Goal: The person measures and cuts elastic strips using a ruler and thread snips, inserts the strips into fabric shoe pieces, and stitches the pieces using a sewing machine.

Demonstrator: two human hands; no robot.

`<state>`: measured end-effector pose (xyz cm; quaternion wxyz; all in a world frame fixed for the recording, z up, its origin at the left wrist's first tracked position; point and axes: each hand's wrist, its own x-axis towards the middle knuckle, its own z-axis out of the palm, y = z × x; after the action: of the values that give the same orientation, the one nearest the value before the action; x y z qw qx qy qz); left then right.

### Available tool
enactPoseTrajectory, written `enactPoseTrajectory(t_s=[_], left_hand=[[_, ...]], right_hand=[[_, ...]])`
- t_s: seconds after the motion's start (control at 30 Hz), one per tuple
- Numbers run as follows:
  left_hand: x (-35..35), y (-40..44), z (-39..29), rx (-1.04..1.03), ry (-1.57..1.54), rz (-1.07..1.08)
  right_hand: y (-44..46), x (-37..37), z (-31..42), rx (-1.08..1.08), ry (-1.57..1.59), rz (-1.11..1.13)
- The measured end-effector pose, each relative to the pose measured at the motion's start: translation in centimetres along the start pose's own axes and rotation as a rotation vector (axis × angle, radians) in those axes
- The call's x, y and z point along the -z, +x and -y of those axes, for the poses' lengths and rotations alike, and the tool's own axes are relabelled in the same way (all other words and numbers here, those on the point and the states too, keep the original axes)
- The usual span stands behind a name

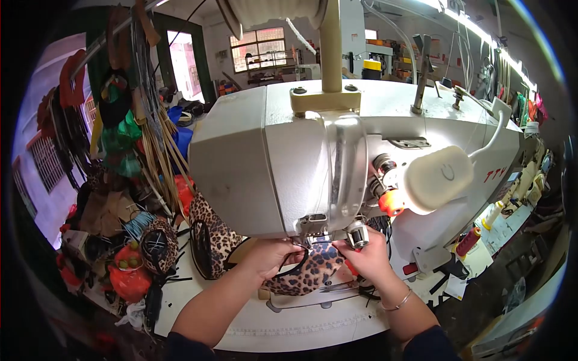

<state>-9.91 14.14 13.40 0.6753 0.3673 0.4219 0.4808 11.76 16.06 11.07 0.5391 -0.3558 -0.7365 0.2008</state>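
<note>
A leopard-print fabric piece [308,272] with a black edging strip [293,265] lies under the needle area of a large white sewing machine [232,156]. My left hand [271,257] is closed, pinching the piece at its black-edged left side close to the presser foot. On the other side, my right hand [366,256] grips the fabric's right edge with thumb and fingers; some fingertips are hidden behind the machine's metal parts. The needle itself is hard to make out.
More leopard-print pieces [212,240] lie left of the machine head. A red plastic bag [130,280] and bundled strips stand farther left. Thread cones [468,242] are at the right. A measuring scale [301,330] runs along the table's front. A lamp [438,179] hangs above my right hand.
</note>
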Motion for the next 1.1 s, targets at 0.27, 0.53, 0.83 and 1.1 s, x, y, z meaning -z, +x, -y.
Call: enactPoseTrajectory(t_s=[0.27,0.53,0.83,1.1], left_hand=[[0.0,0.0,0.1,0.025,0.008,0.002],[0.4,0.9,0.2,-0.011,0.073,0.013],[0.1,0.1,-0.1,0.001,0.144,0.018],[-0.2,0.6,-0.2,-0.042,0.118,-0.044]], right_hand=[[-4.4,6.6,-0.3,0.095,-0.423,-0.363],[-10.3,12.2,-6.3,-0.260,-0.678,-0.313],[-10.4,11.7,-6.1,-0.200,-0.684,-0.379],[-11.4,11.4,-7.7,-0.018,-0.696,-0.409]])
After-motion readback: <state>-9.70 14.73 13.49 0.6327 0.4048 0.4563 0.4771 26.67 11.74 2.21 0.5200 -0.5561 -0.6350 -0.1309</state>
